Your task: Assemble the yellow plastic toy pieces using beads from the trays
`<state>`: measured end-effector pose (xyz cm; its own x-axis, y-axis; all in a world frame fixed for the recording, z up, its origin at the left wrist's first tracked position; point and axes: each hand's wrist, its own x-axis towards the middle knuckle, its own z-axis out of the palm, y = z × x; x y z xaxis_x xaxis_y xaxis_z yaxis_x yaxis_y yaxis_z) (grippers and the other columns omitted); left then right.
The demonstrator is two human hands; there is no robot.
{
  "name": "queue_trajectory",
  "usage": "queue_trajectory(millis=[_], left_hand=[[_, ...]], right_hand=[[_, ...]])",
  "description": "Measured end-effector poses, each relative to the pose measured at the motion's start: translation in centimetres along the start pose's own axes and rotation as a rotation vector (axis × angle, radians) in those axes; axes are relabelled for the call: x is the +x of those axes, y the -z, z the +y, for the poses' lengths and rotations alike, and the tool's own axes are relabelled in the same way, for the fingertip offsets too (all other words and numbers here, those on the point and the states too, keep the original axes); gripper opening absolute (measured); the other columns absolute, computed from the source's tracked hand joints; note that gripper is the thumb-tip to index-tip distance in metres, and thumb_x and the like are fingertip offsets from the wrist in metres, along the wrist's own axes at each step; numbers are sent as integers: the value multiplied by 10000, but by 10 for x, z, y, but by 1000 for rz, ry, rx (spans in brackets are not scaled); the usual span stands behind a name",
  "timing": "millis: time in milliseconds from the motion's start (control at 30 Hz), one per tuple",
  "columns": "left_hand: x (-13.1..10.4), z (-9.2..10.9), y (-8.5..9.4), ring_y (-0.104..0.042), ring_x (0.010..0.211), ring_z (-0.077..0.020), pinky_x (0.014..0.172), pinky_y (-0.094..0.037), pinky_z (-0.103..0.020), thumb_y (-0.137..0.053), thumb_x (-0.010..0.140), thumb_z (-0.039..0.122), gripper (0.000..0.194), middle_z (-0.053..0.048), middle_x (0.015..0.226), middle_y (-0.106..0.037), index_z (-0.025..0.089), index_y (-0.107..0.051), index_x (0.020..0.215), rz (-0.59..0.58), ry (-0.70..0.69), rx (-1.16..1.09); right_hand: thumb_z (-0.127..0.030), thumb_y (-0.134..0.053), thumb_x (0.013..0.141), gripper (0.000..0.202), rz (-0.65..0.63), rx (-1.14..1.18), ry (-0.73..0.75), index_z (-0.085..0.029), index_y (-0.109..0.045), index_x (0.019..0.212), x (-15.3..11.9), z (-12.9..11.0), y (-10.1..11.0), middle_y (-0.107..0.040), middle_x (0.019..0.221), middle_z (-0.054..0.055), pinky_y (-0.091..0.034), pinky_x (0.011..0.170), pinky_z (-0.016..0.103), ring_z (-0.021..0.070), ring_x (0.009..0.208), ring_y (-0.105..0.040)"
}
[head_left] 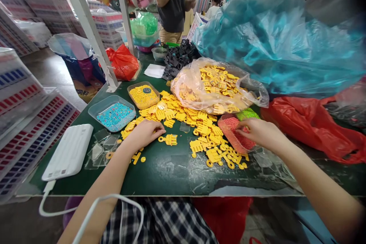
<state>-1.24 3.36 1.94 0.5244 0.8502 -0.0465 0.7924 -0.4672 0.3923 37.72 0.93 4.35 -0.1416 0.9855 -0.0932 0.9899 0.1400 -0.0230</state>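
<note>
My left hand (147, 132) rests at the left edge of the pile of yellow plastic pieces (183, 112), its fingers bent downward and their tips beside one separate yellow piece (170, 140) on the green table. Whether those fingers pinch anything is hidden. Over the tub of red beads (236, 137) is my right hand (251, 130), thumb and fingertips drawn together at the beads; anything between them is too small to make out. Green beads (247, 113) lie just behind. To the left stand a tub of yellow beads (143, 96) and a tub of blue beads (114, 115).
A clear bag of yellow pieces (220, 84) lies behind the pile, with black parts (181, 57) beyond. A white power bank (68, 152) with a cable sits at left. Blue plastic (274, 42) and a red bag (314, 129) fill the right. A person (173, 7) stands behind the table.
</note>
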Motion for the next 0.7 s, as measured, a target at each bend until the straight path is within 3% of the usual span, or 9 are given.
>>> queue_trajectory(millis=[67, 167, 233, 333, 433, 700], left_hand=[[0, -1, -1, -645, 757, -183, 732, -446, -286, -519, 929, 321, 230, -42, 835, -729, 178, -695, 891, 4, -22, 8], [0, -2, -4, -647, 806, -194, 783, -446, -309, -512, 936, 331, 239, -40, 864, -731, 182, -689, 879, 32, -70, 28], [1, -3, -6, -644, 856, -207, 816, -444, -327, -516, 936, 333, 235, -42, 889, -730, 182, -685, 873, 60, -93, 39], [1, -5, -9, -631, 891, -220, 832, -442, -342, -525, 933, 340, 233, -48, 892, -720, 182, -682, 864, 91, -107, 50], [1, -7, -11, -619, 903, -226, 849, -432, -359, -516, 942, 341, 244, -53, 901, -709, 179, -681, 866, 102, -117, 65], [-1, 2, -8, -606, 944, -231, 851, -399, -363, -536, 953, 327, 216, -45, 957, -708, 173, -680, 908, 53, -108, 69]], right_hand=[[-371, -549, 857, 218, 83, 55, 67, -228, -711, 885, -1, -24, 7, -730, 963, 80, -451, 649, 314, 256, 887, -660], [-372, -543, 899, 211, 192, 322, 343, -239, -707, 898, 1, -80, 7, -731, 920, 47, -479, 727, 298, 197, 857, -659], [-311, -565, 905, 161, 162, 409, 469, -241, -707, 879, 5, -119, -1, -726, 884, 25, -478, 735, 281, 172, 846, -659], [-229, -627, 873, 90, 117, 435, 525, -237, -716, 863, 15, -158, -15, -723, 883, 10, -476, 744, 273, 155, 834, -659], [-219, -654, 860, 79, 55, 442, 536, -238, -730, 869, 24, -170, -26, -720, 896, 11, -478, 755, 278, 159, 850, -659], [-270, -632, 885, 116, 1, 478, 523, -256, -746, 871, 29, -171, -38, -714, 887, 17, -487, 739, 276, 161, 853, -658]])
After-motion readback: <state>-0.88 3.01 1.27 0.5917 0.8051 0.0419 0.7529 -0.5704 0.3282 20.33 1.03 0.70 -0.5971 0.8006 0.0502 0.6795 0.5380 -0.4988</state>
